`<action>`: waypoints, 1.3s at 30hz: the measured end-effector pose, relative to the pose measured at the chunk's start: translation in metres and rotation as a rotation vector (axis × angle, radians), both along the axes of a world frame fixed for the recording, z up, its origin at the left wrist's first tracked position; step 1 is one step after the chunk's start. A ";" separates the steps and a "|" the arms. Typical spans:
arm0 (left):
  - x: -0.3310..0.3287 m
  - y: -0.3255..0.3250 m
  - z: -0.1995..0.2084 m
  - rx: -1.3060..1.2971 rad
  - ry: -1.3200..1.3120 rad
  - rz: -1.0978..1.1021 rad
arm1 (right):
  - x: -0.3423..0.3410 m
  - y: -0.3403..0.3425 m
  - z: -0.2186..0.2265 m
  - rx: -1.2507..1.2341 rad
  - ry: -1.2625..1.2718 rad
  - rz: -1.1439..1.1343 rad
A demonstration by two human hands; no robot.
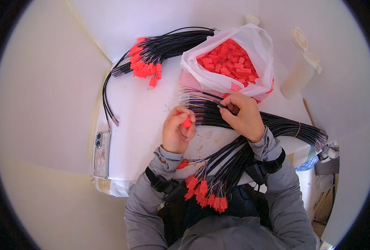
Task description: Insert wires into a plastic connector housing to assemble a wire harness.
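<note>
Head view: plugged cables (231,168) at 5 o'clock; dead centre, left hand (176,131) pinching a red plug (186,122); at 3, right hand (245,116) seemingly pinching into the bundle (210,115); bag (260,43) at 1. Plug-fitting step imo; next probably needs plug and wire ends (185,99) lined up.

This looks like a workshop, most likely a wiring bench, judging by the stock of like parts around one seat. A white plastic bag (263,48) stands open on the white worktable (131,143), filled with loose red connector housings (226,62). Black cables lie in bulk: a far bundle (178,43) with red housings on its ends, a middle bundle (210,113) with bare multicoloured wire ends, and a near bundle (233,166) hanging over the table edge, also tipped in red. Plain pale walls (39,104) enclose the spot, and scuffs mark the tabletop.
</note>
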State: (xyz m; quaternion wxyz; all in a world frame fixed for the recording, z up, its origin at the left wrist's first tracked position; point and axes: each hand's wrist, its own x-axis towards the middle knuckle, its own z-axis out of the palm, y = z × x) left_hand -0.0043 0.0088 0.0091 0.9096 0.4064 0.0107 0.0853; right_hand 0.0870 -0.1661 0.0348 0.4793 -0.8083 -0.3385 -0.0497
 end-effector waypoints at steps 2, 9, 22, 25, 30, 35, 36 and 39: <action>0.000 -0.003 0.000 0.044 0.083 -0.056 | -0.001 0.002 -0.001 0.033 -0.033 0.040; -0.002 -0.013 0.004 0.146 0.062 -0.022 | -0.018 0.009 -0.002 0.315 0.380 0.322; -0.004 -0.012 -0.002 0.316 0.042 -0.019 | -0.021 0.013 -0.008 0.370 0.947 0.562; -0.005 -0.013 -0.001 0.301 0.075 0.016 | -0.020 0.014 -0.010 0.412 0.926 0.504; -0.004 -0.013 -0.003 0.268 0.069 0.059 | -0.021 0.014 -0.009 0.481 0.946 0.483; -0.004 -0.013 -0.001 0.271 0.061 0.063 | -0.020 0.015 -0.012 0.498 0.906 0.468; -0.004 -0.013 -0.001 0.275 0.056 0.065 | -0.020 0.015 -0.013 0.506 0.898 0.466; -0.004 -0.013 0.000 0.284 0.042 0.074 | -0.020 0.015 -0.013 0.495 0.907 0.463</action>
